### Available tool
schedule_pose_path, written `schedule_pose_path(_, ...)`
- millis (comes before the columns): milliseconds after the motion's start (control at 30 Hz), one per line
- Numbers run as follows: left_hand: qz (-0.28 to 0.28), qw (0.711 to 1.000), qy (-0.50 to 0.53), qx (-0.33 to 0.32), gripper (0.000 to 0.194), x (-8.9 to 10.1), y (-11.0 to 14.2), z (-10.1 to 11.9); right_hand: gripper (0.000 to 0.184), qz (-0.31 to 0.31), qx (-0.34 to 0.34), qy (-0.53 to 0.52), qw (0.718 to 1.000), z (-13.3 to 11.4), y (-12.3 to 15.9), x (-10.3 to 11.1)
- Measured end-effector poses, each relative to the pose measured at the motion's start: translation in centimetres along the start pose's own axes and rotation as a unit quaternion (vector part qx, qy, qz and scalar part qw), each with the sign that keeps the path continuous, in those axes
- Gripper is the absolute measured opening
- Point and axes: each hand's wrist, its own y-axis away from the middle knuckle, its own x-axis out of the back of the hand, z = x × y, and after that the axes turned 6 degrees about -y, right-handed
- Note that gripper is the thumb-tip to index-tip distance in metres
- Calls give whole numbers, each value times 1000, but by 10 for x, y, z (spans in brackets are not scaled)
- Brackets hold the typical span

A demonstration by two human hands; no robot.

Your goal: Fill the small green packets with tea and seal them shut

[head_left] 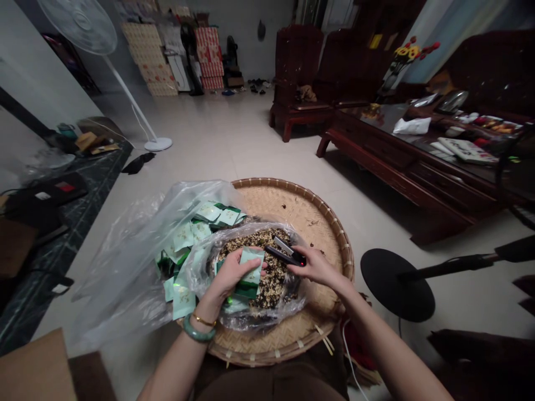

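"Plastic first: a large clear bag (137, 278) sprawls along the left, with loose green packets (184, 236) heaped against it. Are they inside?"

"Some look covered by it; I can't tell for the rest. Next comes the left hand (232, 270), partly curled, thumb across the face of a green packet (249, 279), fingers behind. That packet is held above the smaller clear bag (195, 273), which has dried mix (276, 284) in it."

"How would the packet handle?"

"Light, I'd judge, thin-walled and a bit slick. How full it is, I can't tell. Pinch it low by the sides, so the top edge lies flat and the fingers keep clear of the tool."

"Which tool?"

"The black clamp tool (284, 255), just right of the packet, its two arms parted with nothing seen between them, a red light near the back. The right hand (313, 264) is curled round its rear end."

"Sensible grip?"

"I think so: stiff, probably light, and best held away from the arms. The smaller bag looks soft and apt to shift; cradle it from below. It rests on the round woven tray (292, 206), whose rim curves round on the right."
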Motion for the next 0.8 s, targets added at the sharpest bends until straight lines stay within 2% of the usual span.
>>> schedule_pose_path(100,33,998,45,5,49,0,-3,0,31,-18,31,105,994,16,3,-10)
schedule_pose_path(200,56,997,47,-22,43,-1,-5,-2,31,-24,37,148,988,16,3,-15)
schedule_pose_path(267,79,995,30,-51,40,-1,-7,-4,30,3,52,106,993,6,1,-17)
schedule_pose_path(333,95,993,8,-74,36,-3,-8,-6,29,38,73,-4,997,-10,-4,-22)
schedule_pose_path(400,89,992,-12,-88,33,-6,-7,-7,29,63,81,-127,987,-26,-11,-32)
schedule_pose_path(500,61,991,-51,-110,34,-8,-5,-7,27,92,67,-236,965,-41,-21,-49)
schedule_pose_path(633,44,990,-84,-105,39,-6,-2,-9,23,112,65,-259,957,-40,-27,-59)
schedule_pose_path(800,9,996,-40,-85,38,-1,-2,-17,20,103,79,-215,968,-32,-22,-57)
